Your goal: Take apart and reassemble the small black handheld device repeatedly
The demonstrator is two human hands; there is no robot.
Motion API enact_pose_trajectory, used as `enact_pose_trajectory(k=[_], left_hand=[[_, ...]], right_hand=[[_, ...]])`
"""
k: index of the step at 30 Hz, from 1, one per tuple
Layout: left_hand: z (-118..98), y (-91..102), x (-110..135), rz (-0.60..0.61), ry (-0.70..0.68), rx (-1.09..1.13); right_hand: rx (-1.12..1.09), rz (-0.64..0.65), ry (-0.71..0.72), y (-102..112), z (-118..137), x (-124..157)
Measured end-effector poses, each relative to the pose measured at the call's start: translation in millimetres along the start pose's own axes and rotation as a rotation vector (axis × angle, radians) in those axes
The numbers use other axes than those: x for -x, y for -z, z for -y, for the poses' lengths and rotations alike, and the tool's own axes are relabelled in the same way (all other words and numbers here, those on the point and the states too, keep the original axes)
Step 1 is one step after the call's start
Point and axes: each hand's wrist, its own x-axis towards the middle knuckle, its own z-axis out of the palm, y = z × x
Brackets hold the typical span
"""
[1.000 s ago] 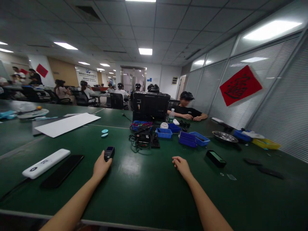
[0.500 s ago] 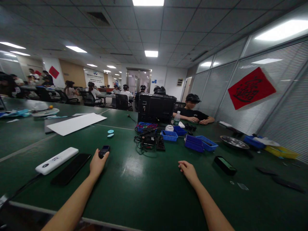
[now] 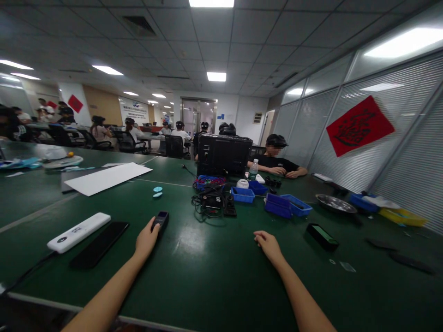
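My left hand [image 3: 147,240] is closed round a small black handheld device with a little screen [image 3: 162,222], its exact kind unclear, at or just over the green table [image 3: 207,276]. My thumb lies across its front. Further right, my right hand [image 3: 268,245] rests near the tabletop with its fingers curled together, and nothing shows in them. To the left of my left hand lie a black smartphone [image 3: 99,244] and a long white device with a cable [image 3: 79,232]. Two light-blue oval pieces [image 3: 157,192] sit beyond that hand.
A black monitor-like box [image 3: 224,156] stands behind tangled cables [image 3: 209,203] and blue bins [image 3: 242,195]. On the right are a black box with a green top [image 3: 321,236], a metal plate [image 3: 335,204] and a yellow tray [image 3: 403,216]. A person [image 3: 277,159] sits across the table.
My left hand has moved right with the black device, which now stands more upright in view. My right hand has hardly moved.
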Motion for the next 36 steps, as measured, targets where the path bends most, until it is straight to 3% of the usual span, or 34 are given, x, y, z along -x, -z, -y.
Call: enact_pose_trajectory(k=[10, 26, 36], left_hand=[[-45, -53.0, 36, 0.16, -0.143, 0.105], [-121, -119.1, 87, 0.361, -0.317, 0.255], [-162, -168.7, 123, 0.414, -0.426, 0.356]], right_hand=[[0.043, 0.04, 0.013, -2, -1, 1], [0.16, 0.036, 0.075, -5, 0, 1], [0.162, -0.025, 0.109, -9, 6, 7]])
